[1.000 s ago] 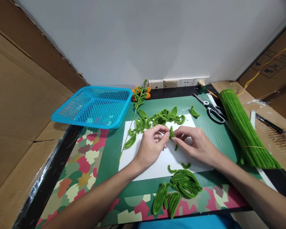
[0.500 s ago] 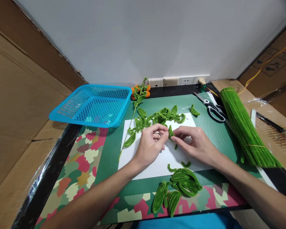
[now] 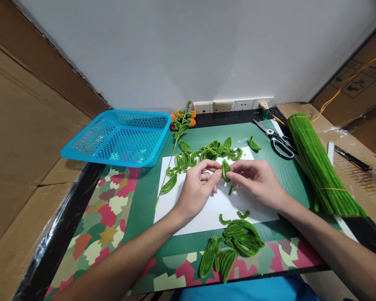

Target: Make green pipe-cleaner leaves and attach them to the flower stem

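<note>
My left hand point(image 3: 196, 190) and my right hand point(image 3: 257, 183) meet over a white sheet point(image 3: 207, 209), both pinching one small green pipe-cleaner leaf point(image 3: 225, 170) between thumb and fingers. Its short stem hangs down below the fingers. Behind the hands lies a row of finished green leaves point(image 3: 211, 152). A second pile of larger green leaves point(image 3: 235, 244) sits near the table's front edge. A long green stem with orange flowers point(image 3: 179, 138) lies at the left of the sheet.
A blue mesh basket point(image 3: 119, 137) stands at the back left. Scissors point(image 3: 277, 140) and a thick bundle of green pipe cleaners point(image 3: 319, 165) lie on the right. Cardboard walls flank both sides, and wall sockets point(image 3: 235, 104) run along the back.
Both hands stay together on the leaf and have turned it slightly so its flat face shows more. The view has shifted a little.
</note>
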Demonstrator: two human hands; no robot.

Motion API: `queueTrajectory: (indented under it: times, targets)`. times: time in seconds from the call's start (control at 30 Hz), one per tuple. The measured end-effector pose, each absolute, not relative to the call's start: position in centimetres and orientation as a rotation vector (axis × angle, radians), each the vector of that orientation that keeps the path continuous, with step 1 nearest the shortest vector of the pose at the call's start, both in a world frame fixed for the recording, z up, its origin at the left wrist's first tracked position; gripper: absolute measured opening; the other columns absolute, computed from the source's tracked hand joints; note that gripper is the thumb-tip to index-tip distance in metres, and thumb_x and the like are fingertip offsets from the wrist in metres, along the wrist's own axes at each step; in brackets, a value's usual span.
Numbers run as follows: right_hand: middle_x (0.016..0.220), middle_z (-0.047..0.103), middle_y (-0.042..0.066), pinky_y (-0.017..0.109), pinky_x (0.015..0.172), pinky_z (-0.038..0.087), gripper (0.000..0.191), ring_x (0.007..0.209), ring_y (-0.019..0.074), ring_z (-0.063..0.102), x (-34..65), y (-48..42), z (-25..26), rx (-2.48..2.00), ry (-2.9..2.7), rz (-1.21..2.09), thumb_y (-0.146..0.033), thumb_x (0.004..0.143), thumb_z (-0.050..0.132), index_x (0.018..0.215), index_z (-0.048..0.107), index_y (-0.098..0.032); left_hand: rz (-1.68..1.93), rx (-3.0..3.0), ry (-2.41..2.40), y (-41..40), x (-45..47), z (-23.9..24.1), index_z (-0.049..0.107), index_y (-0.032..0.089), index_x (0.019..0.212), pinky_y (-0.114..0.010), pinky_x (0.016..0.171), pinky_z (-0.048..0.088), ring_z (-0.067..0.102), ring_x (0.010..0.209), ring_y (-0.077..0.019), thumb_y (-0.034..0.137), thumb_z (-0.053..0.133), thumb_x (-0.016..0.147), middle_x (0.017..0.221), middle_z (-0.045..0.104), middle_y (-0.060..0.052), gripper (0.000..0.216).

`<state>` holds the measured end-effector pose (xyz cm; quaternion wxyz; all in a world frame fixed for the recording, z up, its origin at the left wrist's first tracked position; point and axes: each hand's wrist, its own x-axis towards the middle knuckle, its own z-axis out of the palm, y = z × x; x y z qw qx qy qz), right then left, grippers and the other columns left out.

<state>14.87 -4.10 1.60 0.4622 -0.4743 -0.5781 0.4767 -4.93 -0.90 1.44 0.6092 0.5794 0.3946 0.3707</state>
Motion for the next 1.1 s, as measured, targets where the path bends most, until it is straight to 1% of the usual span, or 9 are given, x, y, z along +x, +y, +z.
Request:
queueTrajectory:
  times: [0.1, 0.27, 0.47, 0.63, 0.73, 0.87, 1.0, 1.1]
  targets:
    - [0.070, 0.070, -0.002, 0.026, 0.059, 0.050, 0.020, 0.059, 0.0126, 0.061, 15.14, -3.74, 1.48, -1.110, -1.278, 1.277, -0.037, 0.087, 0.086, 0.088, 0.076, -0.019, 0.806, 1.371, 0.854, -1.03, -5.10, 1.36, 0.067, 0.017, 0.102, -0.016, 0.045, 0.042, 0.057, 0.053, -0.0062, 0.037, 0.073, 0.097, 0.075, 0.067, 0.002, 0.021]
    - [0.068, 0.071, -0.001, 0.026, 0.058, 0.051, 0.027, 0.055, 0.0134, 0.064, 15.31, -3.53, 1.35, -1.074, -1.174, 1.375, -0.042, 0.082, 0.091, 0.087, 0.076, -0.020, 0.769, 1.399, 0.812, -1.16, -5.16, 1.28, 0.066, 0.019, 0.105, -0.016, 0.046, 0.043, 0.058, 0.053, -0.0063, 0.039, 0.072, 0.100, 0.074, 0.066, 0.003, 0.022]
    - [0.067, 0.072, -0.001, 0.027, 0.058, 0.052, 0.029, 0.055, 0.0140, 0.065, 15.26, -3.70, 1.24, -1.074, -1.181, 1.354, -0.044, 0.081, 0.092, 0.083, 0.076, -0.020, 0.741, 1.377, 0.802, -0.95, -5.05, 1.34, 0.064, 0.019, 0.100, -0.016, 0.046, 0.043, 0.061, 0.054, -0.0069, 0.039, 0.075, 0.098, 0.073, 0.065, 0.004, 0.023]
    - [0.068, 0.071, 0.000, 0.026, 0.056, 0.049, 0.028, 0.056, 0.0126, 0.061, 15.14, -3.74, 1.23, -1.104, -1.250, 1.275, -0.043, 0.083, 0.090, 0.080, 0.077, -0.019, 0.728, 1.360, 0.809, -0.87, -4.99, 1.20, 0.064, 0.018, 0.098, -0.016, 0.046, 0.043, 0.061, 0.055, -0.0077, 0.040, 0.076, 0.096, 0.073, 0.065, 0.003, 0.025]
    - [0.072, 0.072, 0.001, 0.026, 0.057, 0.049, 0.025, 0.060, 0.0128, 0.061, 15.03, -3.80, 1.38, -1.122, -1.297, 1.198, -0.041, 0.085, 0.088, 0.081, 0.078, -0.019, 0.732, 1.371, 0.838, -0.94, -4.94, 1.15, 0.063, 0.019, 0.099, -0.017, 0.048, 0.044, 0.062, 0.056, -0.0085, 0.042, 0.077, 0.095, 0.072, 0.063, 0.004, 0.027]
    - [0.086, 0.078, 0.005, 0.027, 0.063, 0.054, 0.019, 0.076, 0.0176, 0.070, 14.97, -3.88, 1.60, -1.167, -1.347, 1.092, -0.039, 0.090, 0.083, 0.090, 0.082, -0.019, 0.732, 1.402, 0.870, -0.99, -4.92, 1.25, 0.062, 0.019, 0.100, -0.019, 0.053, 0.046, 0.059, 0.057, -0.0089, 0.042, 0.075, 0.096, 0.073, 0.063, 0.004, 0.027]
    - [0.097, 0.081, 0.007, 0.029, 0.066, 0.059, 0.021, 0.084, 0.0199, 0.075, 15.03, -3.86, 1.68, -1.186, -1.346, 1.075, -0.038, 0.094, 0.078, 0.103, 0.083, -0.020, 0.702, 1.528, 0.853, -1.07, -4.90, 1.58, 0.065, 0.019, 0.102, -0.022, 0.062, 0.049, 0.063, 0.069, -0.0118, 0.037, 0.072, 0.099, 0.083, 0.067, 0.001, 0.020]
    - [0.099, 0.082, 0.008, 0.030, 0.067, 0.061, 0.020, 0.084, 0.0202, 0.076, 15.12, -3.92, 1.65, -1.212, -1.398, 1.010, -0.035, 0.096, 0.074, 0.105, 0.083, -0.019, 0.713, 1.627, 0.868, -1.15, -4.84, 1.70, 0.068, 0.019, 0.102, -0.023, 0.065, 0.048, 0.064, 0.077, -0.0136, 0.030, 0.071, 0.099, 0.092, 0.069, -0.001, 0.012]
